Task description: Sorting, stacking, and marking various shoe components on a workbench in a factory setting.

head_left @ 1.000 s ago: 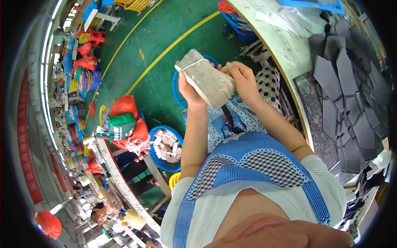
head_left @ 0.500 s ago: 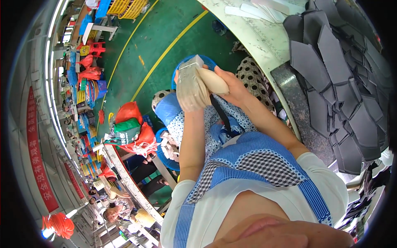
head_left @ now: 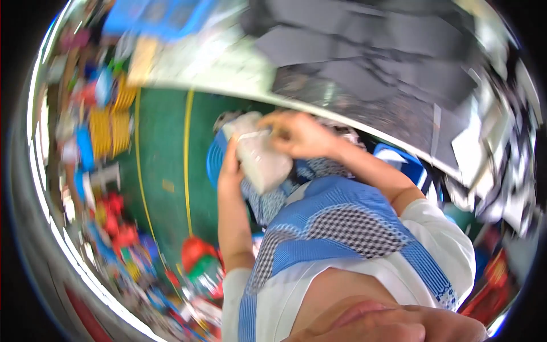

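Observation:
In front of my apron I hold a thick stack of off-white, flat pieces [head_left: 263, 162], tilted, with a thin band-like line across its upper part. My left hand [head_left: 230, 164] is closed around the stack's left side, its fingers mostly hidden behind it. At the upper right of the stack is my right hand [head_left: 301, 135], fingers bent and pinched close to its top end. Blur hides what, if anything, the right fingertips hold.
Beyond my hands runs a pale worktable [head_left: 199, 71] with a heap of dark grey cut sheets [head_left: 364, 48] and a blue crate [head_left: 162, 17]. A blue basket [head_left: 214, 159] stands behind the stack, and a blue bin [head_left: 401, 165] under the table edge. Red bags [head_left: 196, 249] lie at left.
My view has turned right, so the table now lies ahead. The loose rounded off-white piece in my right hand is no longer distinct; that hand has moved to the stack's upper end.

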Available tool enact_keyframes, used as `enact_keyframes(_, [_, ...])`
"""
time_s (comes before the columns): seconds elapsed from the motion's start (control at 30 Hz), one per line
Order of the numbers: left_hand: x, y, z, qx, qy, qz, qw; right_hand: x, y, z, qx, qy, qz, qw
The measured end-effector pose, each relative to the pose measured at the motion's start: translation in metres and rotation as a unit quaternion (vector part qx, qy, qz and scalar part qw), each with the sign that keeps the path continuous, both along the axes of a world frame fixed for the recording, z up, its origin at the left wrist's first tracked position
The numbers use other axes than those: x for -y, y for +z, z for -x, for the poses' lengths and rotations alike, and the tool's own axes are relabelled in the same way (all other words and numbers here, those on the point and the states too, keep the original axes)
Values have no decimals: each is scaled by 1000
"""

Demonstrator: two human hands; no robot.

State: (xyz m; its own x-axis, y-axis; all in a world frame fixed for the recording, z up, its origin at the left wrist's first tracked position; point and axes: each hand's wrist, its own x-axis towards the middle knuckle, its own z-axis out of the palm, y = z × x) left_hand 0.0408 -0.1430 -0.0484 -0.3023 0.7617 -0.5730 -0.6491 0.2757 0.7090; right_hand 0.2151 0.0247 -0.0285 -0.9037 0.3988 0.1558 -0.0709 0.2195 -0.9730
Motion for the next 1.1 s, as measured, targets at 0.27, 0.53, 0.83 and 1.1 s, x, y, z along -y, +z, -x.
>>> enact_keyframes(0.27, [-15, 0, -6, 7, -358, 20, 934, 76, -10, -59, -7, -258, -92, 962])
enact_keyframes(0.53, [-60, 32, -64, 49, -726, -93, 679, 102, -26, -134, 319, -552, -374, 673])
enact_keyframes(0.83, [-72, 28, -41, 51, -564, -105, 818, 78, 63, -359, 291, -754, -327, 490])
enact_keyframes(1.1, [-97, 53, -68, 15, -401, -126, 907, -44, 36, -345, 387, -644, -239, 615])
